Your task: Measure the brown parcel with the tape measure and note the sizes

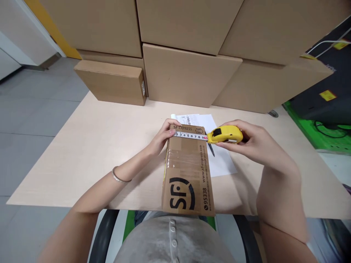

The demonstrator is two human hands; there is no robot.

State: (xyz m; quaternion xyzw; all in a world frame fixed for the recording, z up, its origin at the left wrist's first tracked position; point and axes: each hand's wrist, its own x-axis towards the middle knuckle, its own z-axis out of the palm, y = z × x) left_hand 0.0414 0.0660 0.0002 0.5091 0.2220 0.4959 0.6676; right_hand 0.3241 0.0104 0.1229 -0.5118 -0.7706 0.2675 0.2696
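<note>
A small brown SF Express carton lies on the pale wooden table in front of me, its long side pointing away. My left hand pinches the free end of a tape measure blade against the carton's far left corner. My right hand grips the yellow tape measure case just past the carton's far right corner. The blade lies stretched across the carton's far edge, numbers up. A pen lies under the case on a white sheet of paper.
Large cardboard boxes are stacked along the table's far edge, with a flatter one at the left. A green mat and dark equipment with cables sit to the right. Grey floor lies to the left.
</note>
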